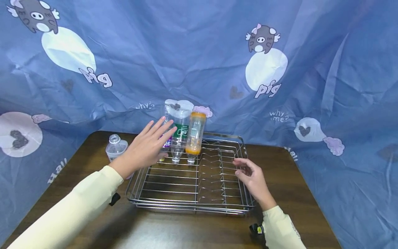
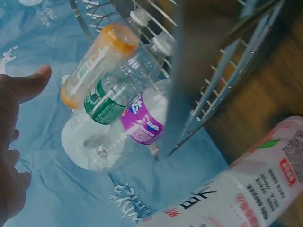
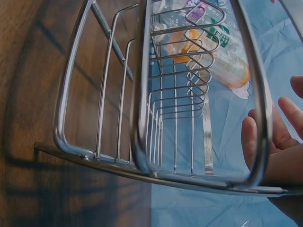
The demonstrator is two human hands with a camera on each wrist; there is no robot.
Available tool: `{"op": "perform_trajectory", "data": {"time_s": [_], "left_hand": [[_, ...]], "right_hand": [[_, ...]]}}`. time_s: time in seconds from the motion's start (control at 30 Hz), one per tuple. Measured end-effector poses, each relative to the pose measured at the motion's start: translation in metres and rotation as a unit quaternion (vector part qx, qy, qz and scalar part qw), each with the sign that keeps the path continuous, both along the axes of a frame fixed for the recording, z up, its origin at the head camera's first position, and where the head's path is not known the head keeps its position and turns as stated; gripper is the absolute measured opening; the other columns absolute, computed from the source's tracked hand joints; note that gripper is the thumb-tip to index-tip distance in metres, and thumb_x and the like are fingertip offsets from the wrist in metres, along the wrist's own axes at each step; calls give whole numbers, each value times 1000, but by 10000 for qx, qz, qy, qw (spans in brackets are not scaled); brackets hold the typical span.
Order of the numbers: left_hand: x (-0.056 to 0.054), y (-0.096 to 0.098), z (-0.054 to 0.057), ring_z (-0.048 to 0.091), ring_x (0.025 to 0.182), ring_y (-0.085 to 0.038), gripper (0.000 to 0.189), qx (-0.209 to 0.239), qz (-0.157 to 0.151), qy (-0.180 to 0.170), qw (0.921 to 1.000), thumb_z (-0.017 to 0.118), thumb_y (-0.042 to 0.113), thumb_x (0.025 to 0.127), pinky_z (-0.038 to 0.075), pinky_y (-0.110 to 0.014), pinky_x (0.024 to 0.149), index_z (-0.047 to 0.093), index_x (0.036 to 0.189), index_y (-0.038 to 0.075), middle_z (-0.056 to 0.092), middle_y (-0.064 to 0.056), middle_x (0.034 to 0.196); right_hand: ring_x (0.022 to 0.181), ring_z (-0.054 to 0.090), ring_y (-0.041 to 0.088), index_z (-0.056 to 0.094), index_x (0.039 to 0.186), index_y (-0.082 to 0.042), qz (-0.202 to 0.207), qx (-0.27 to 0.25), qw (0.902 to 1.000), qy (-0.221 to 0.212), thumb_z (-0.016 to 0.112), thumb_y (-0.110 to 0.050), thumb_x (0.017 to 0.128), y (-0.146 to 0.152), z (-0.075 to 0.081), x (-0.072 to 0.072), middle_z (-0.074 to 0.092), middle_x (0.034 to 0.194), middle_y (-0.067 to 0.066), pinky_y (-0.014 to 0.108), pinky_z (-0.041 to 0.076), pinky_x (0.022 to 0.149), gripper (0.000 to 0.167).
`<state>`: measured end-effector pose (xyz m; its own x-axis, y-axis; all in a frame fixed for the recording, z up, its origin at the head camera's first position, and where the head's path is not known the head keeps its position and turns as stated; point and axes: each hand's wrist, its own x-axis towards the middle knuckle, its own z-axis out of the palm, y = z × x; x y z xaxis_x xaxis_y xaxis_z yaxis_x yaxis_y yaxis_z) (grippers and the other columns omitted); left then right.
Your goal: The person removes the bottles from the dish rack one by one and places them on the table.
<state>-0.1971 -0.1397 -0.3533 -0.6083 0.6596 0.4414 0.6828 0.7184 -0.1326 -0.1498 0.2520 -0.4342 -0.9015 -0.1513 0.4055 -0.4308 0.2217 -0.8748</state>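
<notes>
Head view: stability hazards noted, 11 to 12 o'clock

Clock positions are taken from the middle of the wire rack [image 1: 192, 207]. Three bottles lean neck-down at its far end: the purple-labelled bottle [image 2: 144, 118] at 11 o'clock, the orange-trimmed bottle [image 1: 195, 135] at 12, the green-labelled bottle [image 1: 181, 132] between them. Left hand [image 1: 146, 148], at 10 o'clock: fingers straight, slightly spread, pinching nothing; contact with the purple-labelled bottle cannot be confirmed. Right hand [image 1: 254, 180], at 3 o'clock: fingers loosely bent, thumb apart, nothing held, near the side rail.

Principal hazard, as judged: the bottles look light, with bases high and necks among thin wires. A brush from the left fingers could roll one into its neighbour or tip it over the far rim. Secondary: the left wrist could knock the pale-labelled bottle [image 1: 115, 148], neck up between 9 and 10 o'clock. A bump to the rail could jolt all three leaning bottles.

Materials: rack of smooth, shiny round metal bar with looped dividers; bottles of clear plastic, tapering to narrow necks; worktop [image 1: 161, 228] dark, wood-grained, glossy; backing cloth [image 1: 202, 69] blue, printed, creased.
</notes>
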Motion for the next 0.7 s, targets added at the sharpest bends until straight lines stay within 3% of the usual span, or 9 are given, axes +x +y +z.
{"op": "perform_trajectory", "data": {"time_s": [0.2, 0.33, 0.7], "left_hand": [[-11, 6, 5, 7, 154, -34, 100, -195, 125, -217, 9995, 88, 33, 79, 12, -59, 121, 31, 158, 9, 24, -16, 164], [-17, 8, 6, 8, 154, -34, 101, -252, 176, -251, 9992, 88, 34, 79, 10, -58, 121, 30, 158, 10, 25, -15, 164], [-24, 13, 10, 6, 154, -34, 97, -409, 239, -347, 9983, 84, 36, 83, 11, -62, 120, 29, 160, 13, 23, -14, 165]], "right_hand": [[104, 62, 8, 61, 123, 13, 36, -51, 10000, 72, 64, 15, 87, -1, 1, 0, 60, 117, 38, 20, 54, 87, 36], [104, 63, 10, 61, 122, 11, -9, -48, 10000, 23, 64, 16, 86, -1, 1, 1, 63, 116, 33, 22, 54, 87, 36], [105, 63, 11, 61, 124, 11, -79, 46, 10000, 0, 65, 14, 87, 0, -1, 0, 65, 116, 27, 23, 55, 89, 37]]}}
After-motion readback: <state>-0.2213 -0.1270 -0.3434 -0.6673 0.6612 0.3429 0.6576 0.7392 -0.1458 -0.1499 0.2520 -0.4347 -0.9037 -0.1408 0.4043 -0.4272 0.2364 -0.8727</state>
